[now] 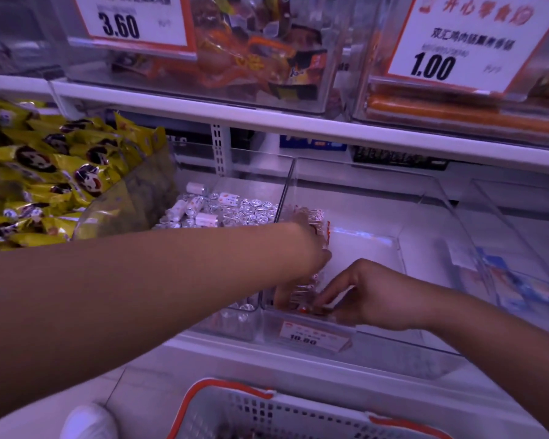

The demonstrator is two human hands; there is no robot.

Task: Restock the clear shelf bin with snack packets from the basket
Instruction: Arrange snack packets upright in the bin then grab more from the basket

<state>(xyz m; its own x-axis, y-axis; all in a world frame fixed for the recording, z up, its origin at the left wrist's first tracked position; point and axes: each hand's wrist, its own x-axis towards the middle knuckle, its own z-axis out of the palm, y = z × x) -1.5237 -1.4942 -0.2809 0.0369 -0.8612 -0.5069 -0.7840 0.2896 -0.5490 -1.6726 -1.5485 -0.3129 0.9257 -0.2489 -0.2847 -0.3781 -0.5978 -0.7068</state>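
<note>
Upper-shelf price cards read "3.60" point(121, 25) and "1.00" point(433, 67); the clear bin's front tag point(303, 339) reads "10.00".

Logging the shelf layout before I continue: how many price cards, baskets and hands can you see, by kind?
Price cards: 3, reading 3.60, 1.00 and one on the clear bin's front
Baskets: 1, grey with an orange rim
Hands: 2, left hand and right hand, both at the snack packets
Total: 6
</note>
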